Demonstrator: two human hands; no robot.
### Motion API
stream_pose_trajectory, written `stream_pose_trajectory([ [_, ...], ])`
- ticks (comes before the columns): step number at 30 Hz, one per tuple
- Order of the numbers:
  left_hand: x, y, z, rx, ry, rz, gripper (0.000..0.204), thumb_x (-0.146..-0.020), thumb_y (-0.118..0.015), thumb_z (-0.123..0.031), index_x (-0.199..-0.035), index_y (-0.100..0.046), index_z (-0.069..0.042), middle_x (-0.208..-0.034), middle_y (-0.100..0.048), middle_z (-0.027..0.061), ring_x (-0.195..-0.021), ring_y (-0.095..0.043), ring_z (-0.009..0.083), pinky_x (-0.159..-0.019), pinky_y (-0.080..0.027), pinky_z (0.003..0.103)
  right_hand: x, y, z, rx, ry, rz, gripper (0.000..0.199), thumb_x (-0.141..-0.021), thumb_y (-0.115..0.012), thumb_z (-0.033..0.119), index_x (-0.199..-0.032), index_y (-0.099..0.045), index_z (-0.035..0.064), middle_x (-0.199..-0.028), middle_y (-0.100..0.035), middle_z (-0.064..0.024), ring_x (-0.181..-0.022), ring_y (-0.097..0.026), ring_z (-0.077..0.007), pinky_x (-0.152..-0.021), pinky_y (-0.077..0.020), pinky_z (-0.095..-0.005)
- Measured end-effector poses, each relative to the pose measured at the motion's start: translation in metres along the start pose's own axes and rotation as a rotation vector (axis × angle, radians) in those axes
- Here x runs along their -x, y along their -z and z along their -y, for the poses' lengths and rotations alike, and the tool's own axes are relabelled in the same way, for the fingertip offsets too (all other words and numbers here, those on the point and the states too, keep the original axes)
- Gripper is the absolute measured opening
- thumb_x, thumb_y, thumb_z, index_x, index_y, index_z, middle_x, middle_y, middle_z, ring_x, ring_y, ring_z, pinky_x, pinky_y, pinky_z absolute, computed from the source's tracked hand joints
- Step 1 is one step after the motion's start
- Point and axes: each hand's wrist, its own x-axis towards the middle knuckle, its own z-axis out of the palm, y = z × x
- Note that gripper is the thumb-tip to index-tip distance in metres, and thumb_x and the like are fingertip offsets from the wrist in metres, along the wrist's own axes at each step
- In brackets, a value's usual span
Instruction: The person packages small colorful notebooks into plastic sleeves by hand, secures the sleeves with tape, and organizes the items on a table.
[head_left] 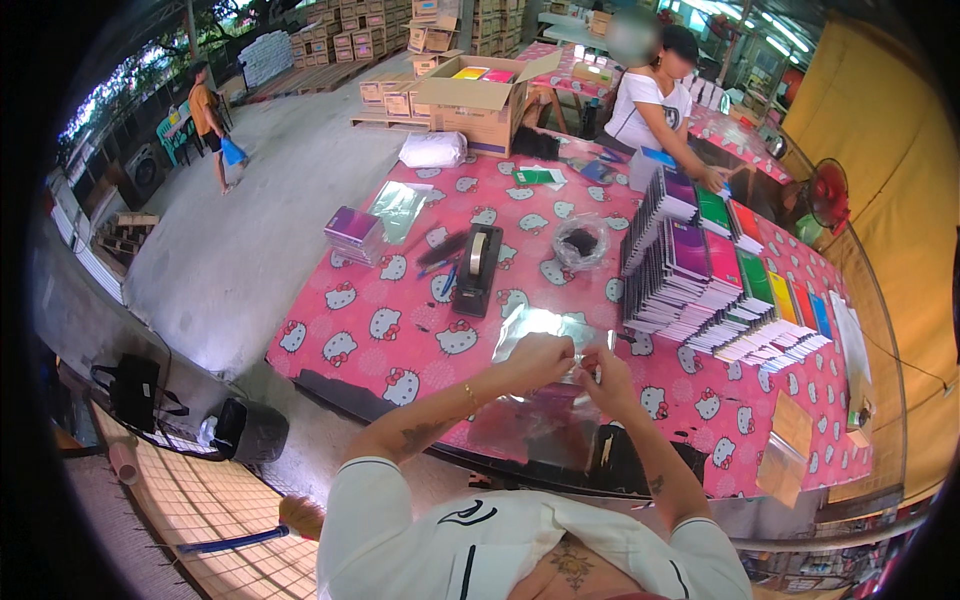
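Observation:
My left hand (pixel 543 361) and my right hand (pixel 604 379) meet over the near edge of the table, fingertips closed in a pinch almost touching. What lies between the fingers is too small and shiny to make out; it may be clear plastic. Behind and beneath the hands, a clear plastic sheet (pixel 540 324) catches the light. More clear plastic (pixel 515 430) lies nearer to me, by the table edge. Just beyond my left hand stands a black tape dispenser (pixel 478 270) with a roll on it, pens (pixel 449 278) beside it.
Stacks of spiral notebooks (pixel 668 270) in several colours rise at right. Purple notebooks (pixel 354 232) sit at left near a clear sheet (pixel 403 208); a plastic-wrapped roll (pixel 580 243) lies centrally. Behind are an open carton (pixel 470 115) and a person (pixel 650 110) reaching toward notebooks. Another person (pixel 206 125) walks at left.

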Motion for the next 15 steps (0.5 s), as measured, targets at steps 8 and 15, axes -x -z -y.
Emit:
stream_pose_trajectory([
  [8, -0.01, -0.021, -0.018, -0.346, 0.034, -0.057, 0.026, -0.079, -0.067, -0.02, -0.099, -0.062, -0.005, -0.09, -0.067, 0.0204, -0.087, -0.065, 0.0373, -0.074, -0.05, 0.049, -0.007, 0.0, -0.026, 0.075, 0.029, -0.086, 0.048, -0.08, -0.075, 0.009, -0.122, -0.051, 0.007, -0.111, -0.051, -0.0136, -0.096, -0.059, -0.0278, -0.078, -0.052, -0.037],
  [15, -0.008, -0.019, 0.042, 0.511, 0.364, 0.044, 0.055, -0.078, -0.081, -0.038, -0.115, -0.054, -0.008, -0.088, -0.066, 0.0101, -0.079, -0.064, 0.0216, -0.069, -0.051, 0.032, 0.002, -0.021, -0.058, -0.665, -0.382, -0.07, 0.058, -0.082, -0.074, 0.008, -0.133, -0.047, 0.0111, -0.122, -0.044, -0.0072, -0.109, -0.05, -0.0202, -0.087, -0.0516, -0.0332],
])
